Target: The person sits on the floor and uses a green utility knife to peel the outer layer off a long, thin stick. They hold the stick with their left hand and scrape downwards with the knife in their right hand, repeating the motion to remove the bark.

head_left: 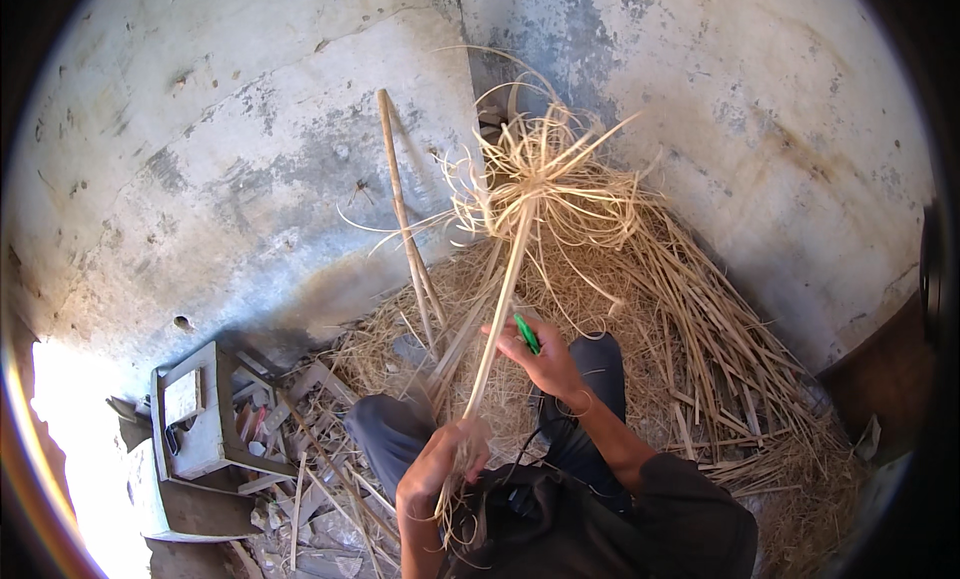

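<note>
A long pale cane strip (508, 289) slants up and away from my lap, its far end lost in a bushy tangle of curled shavings (545, 179). Around its near end my left hand (450, 454) is closed, slightly blurred by motion; thin curls hang below that hand. Higher along the strip, my right hand (545, 359) grips a small green tool (526, 334), whose working end is hidden. The right fingertips lie against or very close to the strip; I cannot tell which. Both of my knees are on either side of it.
Split strips (710, 319) lie in a heap over shavings on the right. A pole (397, 199) leans on the stained wall (250, 179). At lower left stands a worn grey box-like cabinet (210, 449), with scraps and sticks (320, 499) beside it.
</note>
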Demonstrator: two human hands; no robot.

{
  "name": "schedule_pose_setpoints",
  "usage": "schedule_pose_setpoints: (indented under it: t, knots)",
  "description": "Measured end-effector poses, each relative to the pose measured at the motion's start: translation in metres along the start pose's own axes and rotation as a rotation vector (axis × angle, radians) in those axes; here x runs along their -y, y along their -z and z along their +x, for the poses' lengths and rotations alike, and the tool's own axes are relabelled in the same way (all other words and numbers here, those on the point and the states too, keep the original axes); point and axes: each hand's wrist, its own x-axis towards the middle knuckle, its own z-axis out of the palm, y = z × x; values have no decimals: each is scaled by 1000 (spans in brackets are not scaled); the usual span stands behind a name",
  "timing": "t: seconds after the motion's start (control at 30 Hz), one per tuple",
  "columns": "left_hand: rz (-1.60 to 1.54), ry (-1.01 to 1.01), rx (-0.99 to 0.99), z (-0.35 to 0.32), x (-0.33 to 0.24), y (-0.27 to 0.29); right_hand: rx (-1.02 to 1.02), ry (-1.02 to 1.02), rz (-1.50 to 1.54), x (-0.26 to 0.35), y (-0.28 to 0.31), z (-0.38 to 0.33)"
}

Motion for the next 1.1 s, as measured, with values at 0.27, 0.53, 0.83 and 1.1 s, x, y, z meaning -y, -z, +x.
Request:
schedule_pose_setpoints:
  t: [0.27, 0.53, 0.83, 1.1]
  knots:
    - [977, -375, -662, -6, -42, -28, -6, -100, 1, 23, -5, 4]
    - [372, -299, -273, 18, -43, -35, 0, -49, -49, 31, -17, 7]
    - [469, -319, -413, 20, -39, -42, -100, 273, -582, 23, 4, -9]
    - [427, -308, -447, 11, -48, -53, -66, 421, -817, 29, 7, -14]
